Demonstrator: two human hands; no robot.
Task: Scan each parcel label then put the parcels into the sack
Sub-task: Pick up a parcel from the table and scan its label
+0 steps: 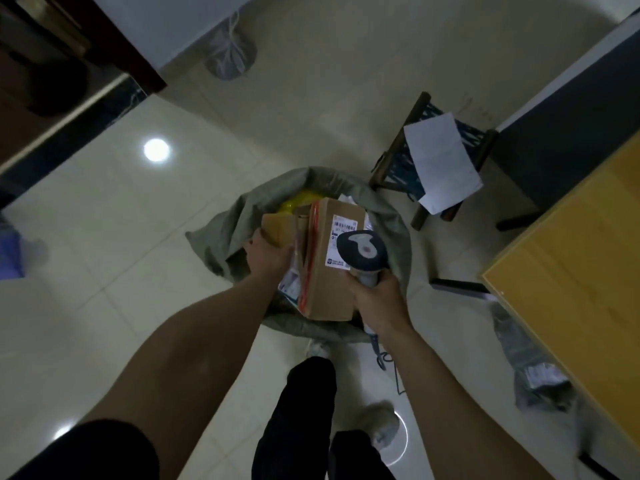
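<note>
A grey-green sack (pixel 221 233) stands open on the floor in front of me. Over its mouth is a brown cardboard parcel (pixel 327 289) with a red tape stripe and a white barcode label (pixel 341 226) on top. My left hand (pixel 268 252) grips the parcel's left end, by a folded flap. My right hand (pixel 379 299) grips the handle of a dark handheld scanner (pixel 362 251), whose head lies over the label's right edge. Inside the sack show a yellow parcel (pixel 299 200) and other labelled parcels, mostly hidden.
A small wooden stool (pixel 415 161) with a white sheet on it stands right of the sack. A yellow-topped table (pixel 571 271) fills the right side, with a grey bagged parcel (pixel 533 372) on the floor beside it. The scanner cable trails near my feet.
</note>
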